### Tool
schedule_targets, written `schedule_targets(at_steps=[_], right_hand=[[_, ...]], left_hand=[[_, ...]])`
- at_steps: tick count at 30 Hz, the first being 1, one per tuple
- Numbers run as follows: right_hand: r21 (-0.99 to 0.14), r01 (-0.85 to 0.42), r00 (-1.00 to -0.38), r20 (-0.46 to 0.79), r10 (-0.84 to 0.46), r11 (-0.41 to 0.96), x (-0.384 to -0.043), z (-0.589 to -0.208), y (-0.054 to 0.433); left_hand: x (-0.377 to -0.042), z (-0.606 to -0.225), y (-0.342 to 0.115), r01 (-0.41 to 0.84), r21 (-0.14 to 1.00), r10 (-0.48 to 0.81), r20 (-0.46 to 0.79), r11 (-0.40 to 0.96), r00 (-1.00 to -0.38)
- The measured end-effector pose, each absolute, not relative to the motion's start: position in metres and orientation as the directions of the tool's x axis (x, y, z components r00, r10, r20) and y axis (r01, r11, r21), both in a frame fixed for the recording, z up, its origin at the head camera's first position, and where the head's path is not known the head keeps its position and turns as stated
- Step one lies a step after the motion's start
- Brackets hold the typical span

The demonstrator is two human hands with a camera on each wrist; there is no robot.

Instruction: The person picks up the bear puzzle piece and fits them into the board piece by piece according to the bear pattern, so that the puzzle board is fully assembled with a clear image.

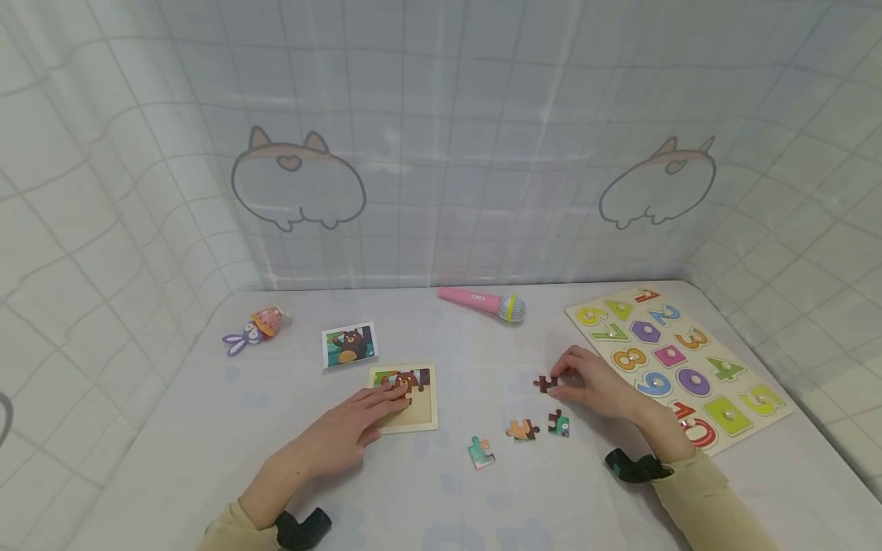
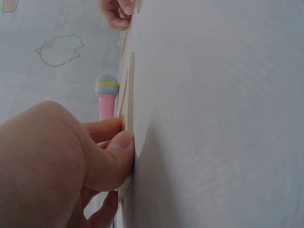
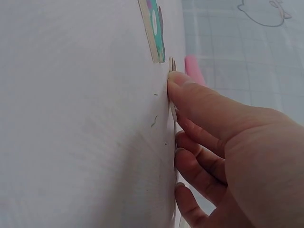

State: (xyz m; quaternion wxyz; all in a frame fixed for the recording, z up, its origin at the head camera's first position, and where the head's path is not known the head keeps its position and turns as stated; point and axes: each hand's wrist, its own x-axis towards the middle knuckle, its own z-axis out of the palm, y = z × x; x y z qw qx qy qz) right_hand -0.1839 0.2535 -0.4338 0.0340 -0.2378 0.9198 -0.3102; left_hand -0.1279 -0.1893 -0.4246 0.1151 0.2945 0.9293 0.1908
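My left hand (image 1: 344,428) lies across a square wooden jigsaw board (image 1: 427,421), partly filled with bear pieces. In the left wrist view, my left thumb (image 2: 121,147) presses the board's near edge while other fingers touch its top and side; the hand hides part of the picture. On the right, my right hand (image 1: 592,383) pinches a dark brown jigsaw piece (image 1: 544,383) at table level. Three loose pieces lie between the hands: a teal one (image 1: 480,452), an orange-and-brown one (image 1: 524,430) and a green-and-brown one (image 1: 560,424).
Behind the board lies a bear picture card (image 1: 350,345). A pink toy microphone (image 1: 482,302) rests near the back, and a purple rabbit toy (image 1: 253,330) at far left. Beside my right forearm is a number-and-shape board (image 1: 671,367). Tiled-pattern curtains (image 1: 441,153) enclose the table.
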Motion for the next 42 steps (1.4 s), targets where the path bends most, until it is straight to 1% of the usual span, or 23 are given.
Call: schedule_targets(at_steps=[10, 21, 28, 35, 42], right_hand=[[-0.579, -0.421, -0.879, 0.069, -0.472, 0.698, -0.182, -0.431, 0.253], [-0.615, -0.409, -0.879, 0.067, -0.472, 0.674, -0.18, -0.429, 0.25], [-0.59, -0.44, -0.871, 0.097, -0.482, 0.677, -0.181, -0.432, 0.248], [-0.577, -0.438, -0.867, 0.07, -0.492, 0.69, -0.181, -0.428, 0.244], [-0.578, -0.483, -0.845, 0.11, -0.524, 0.657, -0.174, -0.425, 0.227]], left_hand=[[-0.127, -0.426, -0.189, 0.485, 0.425, 0.577, -0.114, 0.764, -0.809], [-0.127, -0.425, -0.19, 0.494, 0.425, 0.585, -0.11, 0.758, -0.803], [-0.127, -0.424, -0.189, 0.494, 0.429, 0.586, -0.105, 0.756, -0.804], [-0.127, -0.423, -0.189, 0.518, 0.428, 0.602, -0.082, 0.741, -0.794], [-0.127, -0.422, -0.189, 0.528, 0.422, 0.608, -0.072, 0.737, -0.791]])
